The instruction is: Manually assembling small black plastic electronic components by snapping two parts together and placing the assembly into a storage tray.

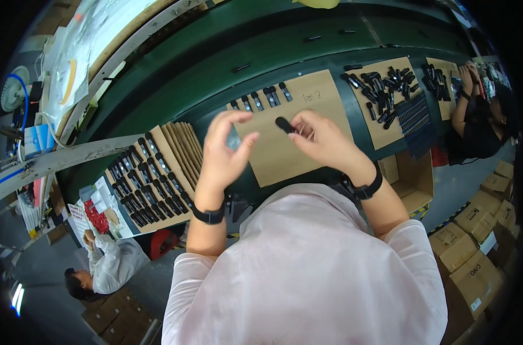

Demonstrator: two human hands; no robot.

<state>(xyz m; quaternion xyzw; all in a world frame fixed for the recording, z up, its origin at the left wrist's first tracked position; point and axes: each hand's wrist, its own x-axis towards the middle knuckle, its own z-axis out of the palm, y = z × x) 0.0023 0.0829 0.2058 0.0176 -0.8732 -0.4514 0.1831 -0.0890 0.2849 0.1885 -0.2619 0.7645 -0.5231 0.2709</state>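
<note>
Between the thumb and fingers of my right hand (pixel 324 141) is a small black round-ended piece (pixel 284 125), its far part hidden in my grip. My left hand (pixel 225 150) hovers to its left, thumb and fingers apart and nothing in it. Beneath both hands lies a brown cardboard sheet (pixel 284 164) with handwriting near its far right corner. Along the sheet's far left side stand several short black tubes (pixel 257 102) with greyish middles, spaced in a row. A clear plastic-looking item (pixel 233 141) shows partly beside my left hand.
On the left, a cardboard sheet bears rows of black tubes (pixel 152 183) beside stacked cardboard sheets (pixel 184 152). Rightward, loose black tubes (pixel 382 86) are heaped on another sheet. A green conveyor belt (pixel 192 75) runs beyond. Two people sit nearby; an open carton (pixel 418 198) stands below right.
</note>
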